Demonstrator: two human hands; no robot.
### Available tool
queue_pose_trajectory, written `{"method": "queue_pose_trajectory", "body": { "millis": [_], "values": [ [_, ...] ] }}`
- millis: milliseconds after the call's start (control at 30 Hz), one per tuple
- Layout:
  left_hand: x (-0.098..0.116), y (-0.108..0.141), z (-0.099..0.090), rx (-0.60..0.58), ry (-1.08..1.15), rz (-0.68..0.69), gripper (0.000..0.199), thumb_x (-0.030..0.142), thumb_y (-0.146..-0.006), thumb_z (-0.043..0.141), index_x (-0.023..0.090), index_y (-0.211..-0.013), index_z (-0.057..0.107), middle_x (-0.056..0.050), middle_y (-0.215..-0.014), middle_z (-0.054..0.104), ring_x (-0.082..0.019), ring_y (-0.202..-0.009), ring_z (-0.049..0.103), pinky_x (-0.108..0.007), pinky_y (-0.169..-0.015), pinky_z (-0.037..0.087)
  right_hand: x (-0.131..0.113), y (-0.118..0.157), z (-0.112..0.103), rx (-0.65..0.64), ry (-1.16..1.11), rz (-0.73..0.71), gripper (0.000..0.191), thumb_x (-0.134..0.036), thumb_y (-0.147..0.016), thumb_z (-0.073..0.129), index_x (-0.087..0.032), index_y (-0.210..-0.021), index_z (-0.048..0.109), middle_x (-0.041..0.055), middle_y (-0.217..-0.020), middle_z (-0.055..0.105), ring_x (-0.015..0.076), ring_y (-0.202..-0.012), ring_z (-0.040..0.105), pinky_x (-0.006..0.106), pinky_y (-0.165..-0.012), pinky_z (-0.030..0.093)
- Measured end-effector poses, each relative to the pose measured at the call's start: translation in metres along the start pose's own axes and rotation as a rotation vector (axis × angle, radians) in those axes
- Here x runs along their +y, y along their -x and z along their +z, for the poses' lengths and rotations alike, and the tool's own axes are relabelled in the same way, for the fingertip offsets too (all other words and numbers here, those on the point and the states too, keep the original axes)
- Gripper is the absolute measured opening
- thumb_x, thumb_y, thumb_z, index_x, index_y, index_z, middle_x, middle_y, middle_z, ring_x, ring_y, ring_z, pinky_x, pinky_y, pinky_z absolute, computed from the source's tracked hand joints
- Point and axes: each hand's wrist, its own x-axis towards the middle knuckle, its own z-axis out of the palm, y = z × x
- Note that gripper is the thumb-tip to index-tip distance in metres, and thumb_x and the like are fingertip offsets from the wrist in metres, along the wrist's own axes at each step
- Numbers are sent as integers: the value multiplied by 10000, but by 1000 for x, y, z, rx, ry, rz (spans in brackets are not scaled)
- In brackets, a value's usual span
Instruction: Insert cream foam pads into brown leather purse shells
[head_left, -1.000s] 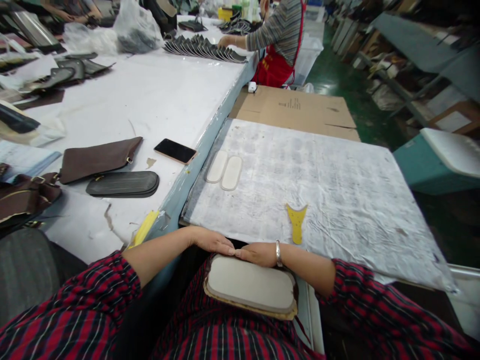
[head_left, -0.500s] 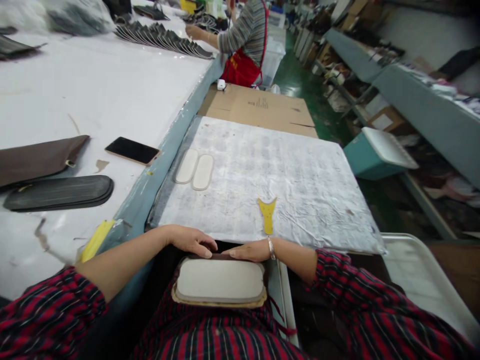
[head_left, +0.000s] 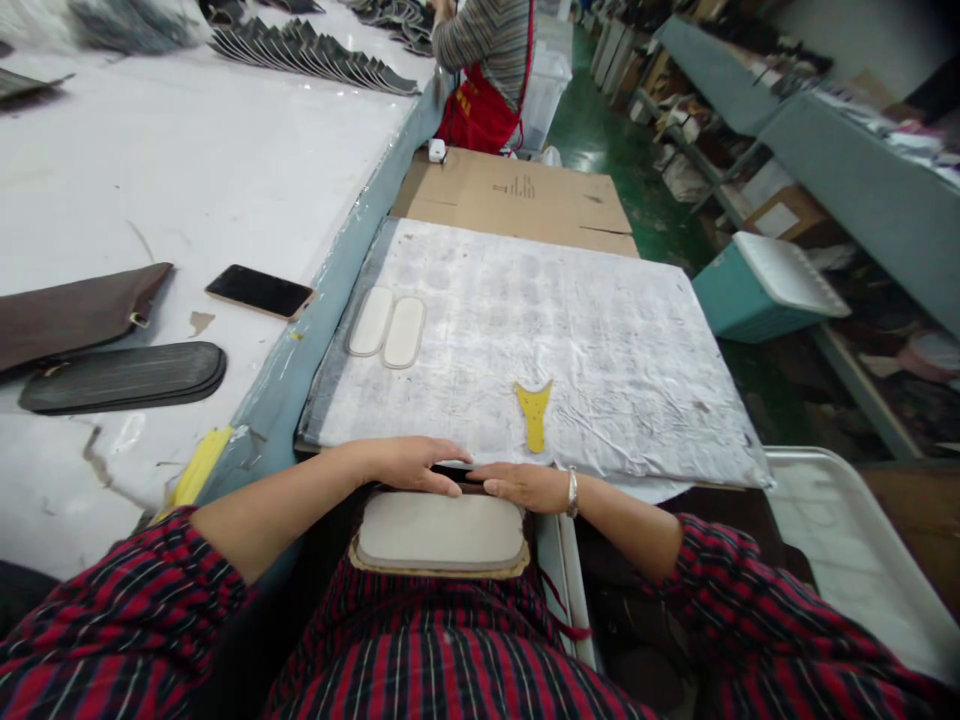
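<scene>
Resting at the lap, the pad [head_left: 442, 530], pale on top with a tan rim on the body side, lies on the body side of the fingers, its long axis running left to right. Both hands are at its far edge: the left hand [head_left: 417, 466] comes nearest, its thumb tip right by that edge, while the right hand [head_left: 525, 487] sits over the far right part. The left thumb stands apart from the fingers, a dark gap between them; the right fingers lie straight and pressed together. A brown strip [head_left: 474, 488] shows under the fingertips, but whether either hand pinches it I cannot tell.

Beyond the hands, the board [head_left: 615, 340] bears a yellow piece [head_left: 533, 415] and, farther off to the left, two white ovals [head_left: 404, 332].

As for containers, a white tray [head_left: 840, 480] is at the right, below the board's level. A teal bin [head_left: 750, 290] with a white top is beyond it, and a clear tub [head_left: 553, 85] is behind the co-worker [head_left: 487, 80]; what these two hold does not show.
</scene>
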Motion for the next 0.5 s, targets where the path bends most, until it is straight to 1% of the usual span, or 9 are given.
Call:
{"method": "queue_pose_trajectory", "body": {
  "millis": [33, 100, 167, 200, 233, 300, 367, 400, 500],
  "values": [
    [8, 11, 6, 134, -73, 23, 593, 508, -773, 498, 239, -1289, 383, -67, -1317, 432, -226, -1162, 419, -328, -963, 317, -4, 10, 5, 117, 96, 35, 520, -475, -892, 283, -189, -1318, 366, 85, -1320, 420, 188, -1214, 372, 361, -1033, 258],
    [23, 34, 28, 361, -237, 79, 656, 556, -730, 526, 237, -1285, 382, -85, -1314, 425, -245, -1166, 399, -369, -975, 294, -15, 31, 20, 303, 304, 55, 699, -573, -781, 452, -164, -1334, 330, 131, -1356, 357, 256, -1250, 301, 444, -1044, 201],
    [35, 51, 59, 464, -407, 132, 668, 588, -697, 541, 215, -1242, 433, -107, -1213, 502, -261, -1094, 443, -404, -937, 316, -26, 48, 41, 389, 483, 3, 902, -657, -625, 573, -148, -1329, 330, 159, -1384, 296, 317, -1281, 211, 516, -1047, 115],
    [39, 56, 75, 484, -487, 152, 645, 589, -702, 535, 203, -1214, 459, -112, -1154, 537, -263, -1044, 468, -410, -903, 336, -30, 53, 52, 407, 552, -37, 909, -672, -594, 588, -146, -1302, 368, 161, -1387, 290, 330, -1288, 184, 537, -1045, 84],
    [41, 58, 91, 488, -557, 166, 603, 575, -722, 523, 193, -1186, 480, -111, -1098, 562, -258, -993, 489, -409, -866, 355, -33, 56, 64, 423, 606, -76, 830, -662, -614, 581, -152, -1251, 428, 155, -1381, 307, 328, -1291, 177, 547, -1044, 73],
    [41, 56, 116, 502, -661, 180, 493, 508, -774, 503, 182, -1144, 505, -101, -1024, 588, -239, -915, 510, -391, -806, 375, -36, 57, 84, 475, 685, -131, 507, -549, -734, 549, -180, -1081, 544, 116, -1343, 385, 295, -1289, 205, 542, -1050, 87],
    [40, 51, 131, 538, -710, 167, 409, 426, -809, 499, 178, -1134, 507, -90, -1004, 591, -224, -900, 509, -376, -794, 375, -37, 54, 98, 531, 725, -147, 214, -387, -825, 503, -211, -912, 588, 60, -1277, 472, 251, -1278, 249, 521, -1061, 105],
    [40, 49, 135, 565, -719, 151, 387, 393, -818, 497, 177, -1139, 503, -87, -1005, 589, -220, -908, 505, -371, -799, 373, -37, 52, 102, 555, 732, -143, 151, -323, -844, 482, -220, -860, 591, 36, -1243, 503, 234, -1271, 266, 511, -1066, 108],
    [43, 49, 139, 630, -717, 94, 341, 324, -850, 458, 178, -1156, 496, -81, -1006, 585, -211, -929, 495, -360, -803, 369, -40, 49, 109, 628, 695, -94, 143, -259, -847, 471, -223, -783, 594, 15, -1186, 540, 222, -1260, 287, 493, -1075, 113]
  ]
}}
